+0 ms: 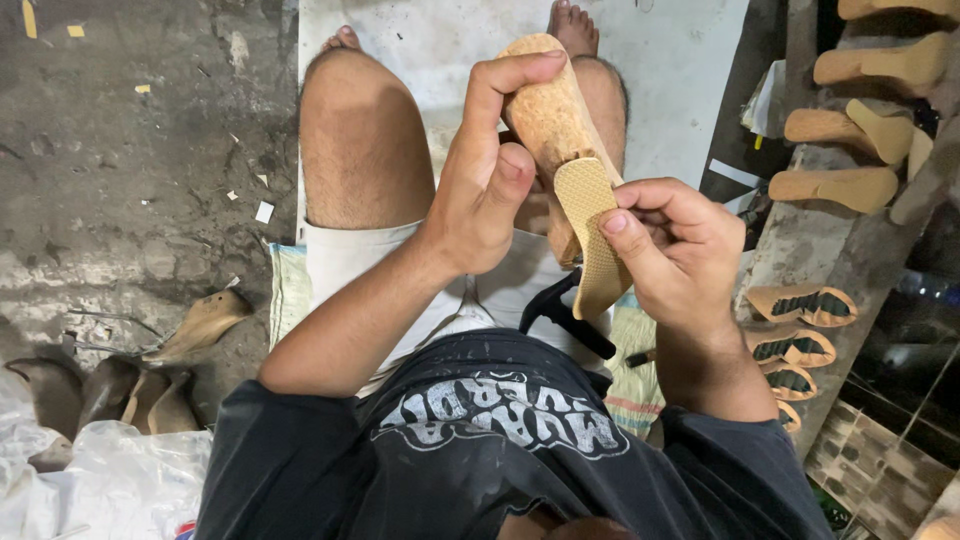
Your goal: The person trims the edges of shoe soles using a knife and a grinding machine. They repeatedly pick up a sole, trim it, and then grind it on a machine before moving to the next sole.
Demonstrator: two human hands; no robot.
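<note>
L hand (487, 190) fingers clamped on cork wedge heel (548, 120) over lap; R hand (672, 250) fingers pinch textured outsole (590, 235) at its 5 o'clock; looks mid-attaching; next needs edges aligned, firm press.

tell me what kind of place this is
Probably a small shoemaking workshop. The left hand holds a cork wedge sole while the right hand presses a textured outsole onto it. More wedges line the bench at right, on a rough concrete floor.
</note>
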